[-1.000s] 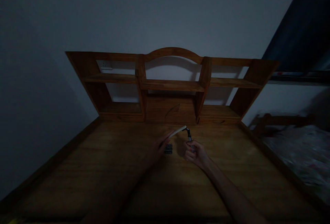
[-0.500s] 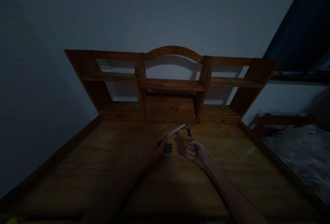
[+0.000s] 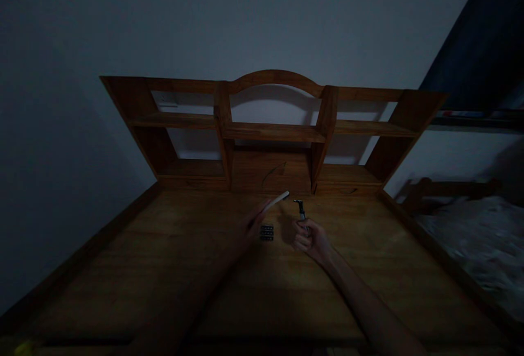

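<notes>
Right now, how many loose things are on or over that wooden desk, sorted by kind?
Pale flat strip in the left hand: 1
Dark metal razor-like handle in the right hand: 1
Small dark cartridge pack on the desk: 1
Total: 3

The pale strip (image 3: pixel 277 201) in the left hand (image 3: pixel 252 224) and the small metal tool (image 3: pixel 301 211) in the right hand (image 3: pixel 310 239) are no longer touching: earlier the strip's far end was meeting the tool's bent tip, and now a clear gap is showing between them. The left hand is drawing the strip slightly leftward and away, while the right hand is keeping the tool upright just beside it. Both hands are sitting a little higher in the view than before, with the whole scene shifting as the head tilts.
</notes>
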Tool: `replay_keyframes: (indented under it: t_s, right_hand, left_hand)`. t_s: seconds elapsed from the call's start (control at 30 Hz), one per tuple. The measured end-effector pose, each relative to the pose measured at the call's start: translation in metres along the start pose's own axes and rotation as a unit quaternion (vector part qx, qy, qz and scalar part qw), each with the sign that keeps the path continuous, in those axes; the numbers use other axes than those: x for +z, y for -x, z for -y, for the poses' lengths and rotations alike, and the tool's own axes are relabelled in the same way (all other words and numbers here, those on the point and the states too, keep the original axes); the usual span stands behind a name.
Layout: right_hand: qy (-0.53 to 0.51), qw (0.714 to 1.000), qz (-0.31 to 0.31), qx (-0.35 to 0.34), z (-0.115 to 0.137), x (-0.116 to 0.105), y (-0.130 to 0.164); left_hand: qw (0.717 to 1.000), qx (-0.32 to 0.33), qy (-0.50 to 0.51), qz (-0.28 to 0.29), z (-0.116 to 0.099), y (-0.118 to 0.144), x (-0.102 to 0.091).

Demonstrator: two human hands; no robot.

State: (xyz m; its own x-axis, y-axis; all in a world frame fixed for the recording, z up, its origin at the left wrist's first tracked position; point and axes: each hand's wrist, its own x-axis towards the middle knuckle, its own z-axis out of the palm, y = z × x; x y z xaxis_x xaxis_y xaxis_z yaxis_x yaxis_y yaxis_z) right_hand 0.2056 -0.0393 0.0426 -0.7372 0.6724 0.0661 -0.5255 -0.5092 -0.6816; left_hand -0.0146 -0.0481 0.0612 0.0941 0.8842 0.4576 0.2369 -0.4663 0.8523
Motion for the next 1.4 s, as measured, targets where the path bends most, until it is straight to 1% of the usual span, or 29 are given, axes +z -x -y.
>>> replay_keyframes:
  t_s: [0.13,0.2,0.4,0.57,0.77,0.93,1.1,1.2,1.3,1.4]
  right_hand:
    - [0.000,1.000,-0.008,0.003,-0.0015,-0.0029,-0.0003]
    - [-0.007,1.000,-0.013,0.003,-0.0021,-0.0048,-0.0004]
    - [-0.008,1.000,-0.007,0.011,-0.0023,-0.0074,-0.0008]
    - [0.009,1.000,-0.011,0.013,-0.0022,-0.0057,-0.0007]
    - [0.002,1.000,-0.014,0.020,-0.0020,-0.0040,-0.0006]
    - [-0.011,1.000,-0.007,0.024,-0.0037,-0.0082,-0.0014]
    - [-0.002,1.000,-0.007,0.020,-0.0044,-0.0085,-0.0020]
    - [0.002,1.000,-0.015,0.025,-0.0042,-0.0057,-0.0017]
    - [-0.001,1.000,-0.019,0.021,-0.0041,-0.0049,-0.0013]
    - [0.004,0.999,-0.024,0.020,-0.0040,-0.0057,-0.0010]
  left_hand:
    - [0.998,-0.004,-0.014,0.055,-0.0036,0.0008,0.0002]
    - [0.997,-0.002,-0.017,0.069,-0.0023,0.0006,0.0008]
    - [0.999,-0.014,-0.028,0.039,0.0023,0.0009,-0.0003]
    - [0.998,0.003,-0.036,0.060,-0.0002,0.0009,0.0013]
    - [1.000,-0.005,-0.019,0.025,0.0011,0.0004,0.0036]
    - [0.998,0.007,-0.023,0.052,0.0008,0.0020,0.0061]
    - [0.999,-0.009,-0.022,0.038,0.0039,0.0000,0.0059]
    - [0.999,-0.008,-0.014,0.042,0.0029,0.0002,0.0041]
    - [0.998,-0.003,-0.015,0.061,0.0018,0.0009,0.0054]
    - [0.998,-0.006,-0.020,0.051,0.0040,0.0006,0.0078]
